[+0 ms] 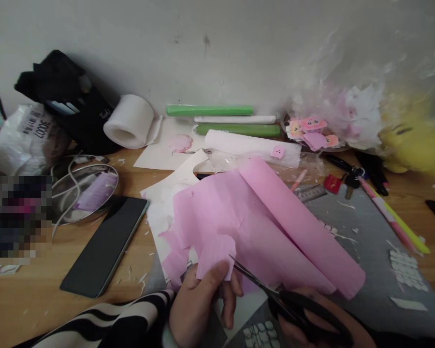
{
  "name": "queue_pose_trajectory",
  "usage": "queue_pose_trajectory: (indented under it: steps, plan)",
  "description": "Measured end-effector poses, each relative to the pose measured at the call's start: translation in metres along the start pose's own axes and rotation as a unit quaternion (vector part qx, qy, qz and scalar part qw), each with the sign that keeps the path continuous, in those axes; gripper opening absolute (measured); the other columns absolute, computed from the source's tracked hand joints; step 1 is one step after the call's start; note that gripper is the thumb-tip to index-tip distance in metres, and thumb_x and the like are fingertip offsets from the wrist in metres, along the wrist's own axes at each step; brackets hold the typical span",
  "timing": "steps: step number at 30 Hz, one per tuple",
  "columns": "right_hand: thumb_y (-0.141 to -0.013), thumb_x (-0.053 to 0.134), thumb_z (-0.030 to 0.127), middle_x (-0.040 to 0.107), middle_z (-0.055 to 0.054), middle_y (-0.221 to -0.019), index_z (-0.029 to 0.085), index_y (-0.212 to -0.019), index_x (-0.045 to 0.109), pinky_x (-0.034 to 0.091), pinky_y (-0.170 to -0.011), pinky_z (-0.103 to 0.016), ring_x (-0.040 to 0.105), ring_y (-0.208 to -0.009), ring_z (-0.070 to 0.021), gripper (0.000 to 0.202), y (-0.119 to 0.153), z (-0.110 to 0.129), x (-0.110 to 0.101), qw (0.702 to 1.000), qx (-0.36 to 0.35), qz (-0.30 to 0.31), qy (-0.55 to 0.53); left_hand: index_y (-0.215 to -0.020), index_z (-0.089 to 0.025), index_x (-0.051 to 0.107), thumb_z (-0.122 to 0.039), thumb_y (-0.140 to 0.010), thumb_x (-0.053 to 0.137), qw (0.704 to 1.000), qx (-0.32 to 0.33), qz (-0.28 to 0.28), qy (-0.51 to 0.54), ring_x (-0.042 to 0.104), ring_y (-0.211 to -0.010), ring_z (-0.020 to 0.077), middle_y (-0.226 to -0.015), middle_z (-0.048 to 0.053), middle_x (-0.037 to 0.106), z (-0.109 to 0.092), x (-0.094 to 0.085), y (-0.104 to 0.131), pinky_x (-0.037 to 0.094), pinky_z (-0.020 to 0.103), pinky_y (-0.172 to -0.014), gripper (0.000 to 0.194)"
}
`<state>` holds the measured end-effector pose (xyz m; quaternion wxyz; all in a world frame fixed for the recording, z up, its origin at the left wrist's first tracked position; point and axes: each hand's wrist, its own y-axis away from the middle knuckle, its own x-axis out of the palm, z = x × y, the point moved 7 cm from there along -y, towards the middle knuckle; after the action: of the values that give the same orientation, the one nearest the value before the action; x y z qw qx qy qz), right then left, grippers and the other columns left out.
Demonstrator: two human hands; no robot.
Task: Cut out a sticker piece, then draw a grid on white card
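A large sheet of pink crepe paper [261,227], partly rolled at its right side, lies across the desk in front of me. My left hand [203,304], in a black-and-white striped sleeve, pinches a flap at the sheet's near edge. My right hand [311,319] grips black-handled scissors [275,295]; their blades point up-left and meet the pink flap right beside my left thumb. The right hand is mostly hidden by the scissor handles and the frame's bottom edge.
A dark phone [105,246] lies left on the wooden desk. A round mirror [83,191], white tape roll [128,121], green and white paper rolls [235,123], keys [342,181], pens [395,217], a grey cutting mat [369,270] and paper scraps surround the work.
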<state>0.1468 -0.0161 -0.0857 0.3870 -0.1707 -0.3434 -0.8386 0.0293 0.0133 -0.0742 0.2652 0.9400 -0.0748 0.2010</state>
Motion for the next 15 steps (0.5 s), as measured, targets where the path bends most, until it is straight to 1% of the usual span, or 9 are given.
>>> queue_pose_trajectory:
  steps: [3, 6, 9, 12, 15]
  plan:
    - [-0.050, 0.050, 0.081, 0.037, 0.006, -0.030, 0.017, -0.045, 0.042, 0.016, -0.023, -0.014, 0.032, -0.024, -0.0031, 0.065, -0.0002, 0.0035, -0.0014, 1.000, -0.004, -0.021, -0.002, -0.057, -0.016, 0.061, -0.055, -0.077, 0.052, 1.000, -0.008, 0.025, -0.013, 0.038, -0.030, 0.0065, -0.029, -0.004, 0.049, 0.0036, 0.0026, -0.0008, 0.036, 0.022, -0.050, 0.044]
    - [-0.045, 0.057, 0.079, 0.035, 0.007, -0.031, 0.018, -0.044, 0.040, 0.016, -0.023, -0.014, 0.030, -0.025, -0.0026, 0.063, 0.0006, 0.0041, -0.0039, 0.998, 0.014, -0.053, -0.004, -0.058, -0.016, 0.062, -0.057, -0.075, 0.054, 0.999, -0.019, 0.019, -0.029, 0.040, -0.031, 0.0072, -0.030, -0.004, 0.050, 0.0040, 0.0023, -0.0003, 0.036, 0.022, -0.048, 0.045]
    - [-0.042, 0.058, 0.079, 0.034, 0.008, -0.030, 0.019, -0.043, 0.039, 0.016, -0.023, -0.016, 0.029, -0.024, -0.0027, 0.063, 0.0022, 0.0036, -0.0046, 0.997, 0.033, -0.074, -0.010, -0.057, -0.016, 0.062, -0.058, -0.074, 0.055, 0.999, -0.022, 0.017, -0.035, 0.039, -0.032, 0.0072, -0.030, -0.004, 0.050, 0.0011, 0.0032, 0.0009, 0.035, 0.022, -0.048, 0.045]
    - [-0.040, 0.059, 0.078, 0.034, 0.008, -0.029, 0.018, -0.042, 0.041, 0.015, -0.024, -0.017, 0.028, -0.024, -0.0031, 0.063, 0.0036, 0.0031, -0.0035, 0.995, 0.055, -0.079, 0.000, -0.060, -0.017, 0.063, -0.055, -0.077, 0.052, 0.999, -0.023, 0.008, -0.043, 0.041, -0.034, 0.0075, -0.031, -0.004, 0.051, -0.0011, 0.0030, 0.0022, 0.036, 0.022, -0.050, 0.043]
    - [-0.036, 0.060, 0.078, 0.031, 0.009, -0.030, 0.018, -0.040, 0.039, 0.014, -0.027, -0.018, 0.025, -0.027, -0.0024, 0.063, 0.0049, 0.0030, -0.0066, 0.993, 0.065, -0.102, 0.015, -0.059, -0.017, 0.062, -0.052, -0.079, 0.051, 0.999, -0.012, 0.003, -0.045, 0.041, -0.034, 0.0078, -0.031, -0.004, 0.050, -0.0032, 0.0029, 0.0027, 0.039, 0.023, -0.056, 0.042]
